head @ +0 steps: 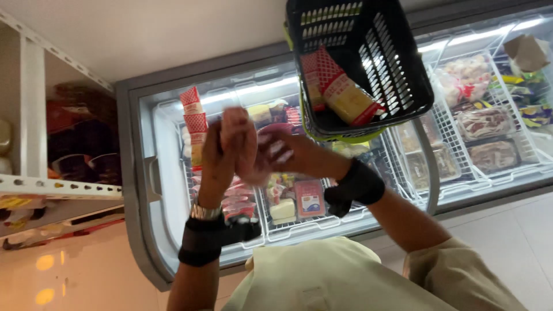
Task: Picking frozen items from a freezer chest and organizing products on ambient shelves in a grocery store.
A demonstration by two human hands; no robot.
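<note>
Glass-topped freezer [173, 173] cabinets fill the background, lit by a strip along the far edge, with a metal shelf [34, 187] at one side and pale floor tiles below. Both hands are raised together over the glass and are blurred. The left hand [222, 155] is seen upright, fingers extended; the right hand [276, 152] is pressed against it from the other side. Something pinkish appears between the palms, but whether anything is gripped, or by which hand, cannot be told. Dark wrist wraps are worn on both arms, and a metal watch band on the left.

A black basket [403, 75] hangs beyond and to the right of the right hand, close to it, well apart from the left. In it two long packs [345, 98] are seen, yellow with red-and-white checked ends, lying with their long axes slanted away from the hands towards the basket's far wall. The right hand is the nearer to them.

A column of similar checked packs [194, 124] stands in the freezer just beyond the left hand. Beneath the hands pink flat packets, a pale block and a red-labelled tray are laid in wire compartments. Far right of the grip, trays of meat [487, 124] under film are set.
</note>
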